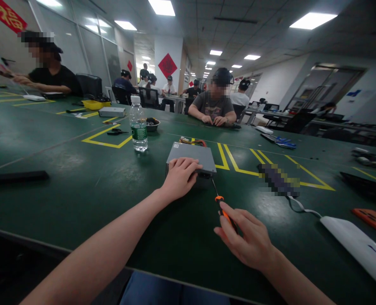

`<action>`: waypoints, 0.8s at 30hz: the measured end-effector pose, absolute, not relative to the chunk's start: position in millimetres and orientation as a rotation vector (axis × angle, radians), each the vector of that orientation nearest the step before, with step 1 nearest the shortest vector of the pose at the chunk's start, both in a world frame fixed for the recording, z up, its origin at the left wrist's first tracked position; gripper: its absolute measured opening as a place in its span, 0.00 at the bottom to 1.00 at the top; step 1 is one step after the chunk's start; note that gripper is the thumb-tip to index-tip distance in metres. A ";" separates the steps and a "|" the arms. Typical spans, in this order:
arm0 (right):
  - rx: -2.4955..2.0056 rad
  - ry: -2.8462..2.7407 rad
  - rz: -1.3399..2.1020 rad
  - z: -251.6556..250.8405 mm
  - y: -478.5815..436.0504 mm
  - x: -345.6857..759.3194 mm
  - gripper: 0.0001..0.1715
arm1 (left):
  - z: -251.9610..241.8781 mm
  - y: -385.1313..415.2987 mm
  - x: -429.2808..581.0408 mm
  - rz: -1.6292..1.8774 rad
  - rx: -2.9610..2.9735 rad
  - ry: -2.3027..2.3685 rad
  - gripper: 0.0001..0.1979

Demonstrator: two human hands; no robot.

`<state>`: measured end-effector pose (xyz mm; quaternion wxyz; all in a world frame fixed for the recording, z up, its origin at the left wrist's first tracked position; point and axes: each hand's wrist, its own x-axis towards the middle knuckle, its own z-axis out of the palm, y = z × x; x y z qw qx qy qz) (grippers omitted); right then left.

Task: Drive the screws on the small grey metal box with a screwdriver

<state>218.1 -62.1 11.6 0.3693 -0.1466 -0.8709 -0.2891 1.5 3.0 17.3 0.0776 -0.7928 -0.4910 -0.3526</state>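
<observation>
A grey metal computer power supply (pixel 194 153) sits on the green table in front of me, with a bundle of coloured cables (pixel 192 142) behind it. My left hand (pixel 182 176) lies flat over its top near the front edge, fingers stretched out. In my right hand (pixel 246 235) is a screwdriver (pixel 219 199) with an orange and black handle. Its thin shaft points up and away, with the tip at the lower right front corner of the power supply. Whether the tip sits in a screw cannot be made out.
A water bottle (pixel 138 127) stands behind and left, beside a metal bowl (pixel 152 123). At right lie a blurred-out dark device (pixel 277 178), a white power bank (pixel 356 245) with a cable and an orange phone-like object (pixel 374 220). A black bar (pixel 16 177) lies left. A person (pixel 211 101) sits opposite.
</observation>
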 end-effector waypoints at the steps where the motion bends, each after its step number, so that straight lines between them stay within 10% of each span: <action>1: -0.403 -2.242 -0.741 10.4 -62.4 218.2 0.05 | 17.4 2.8 1.5 -1.054 -2.376 -1.472 0.13; 24: -0.264 -2.222 -0.707 14.4 -56.0 218.4 0.07 | 17.2 2.4 1.2 -1.055 -2.384 -1.461 0.13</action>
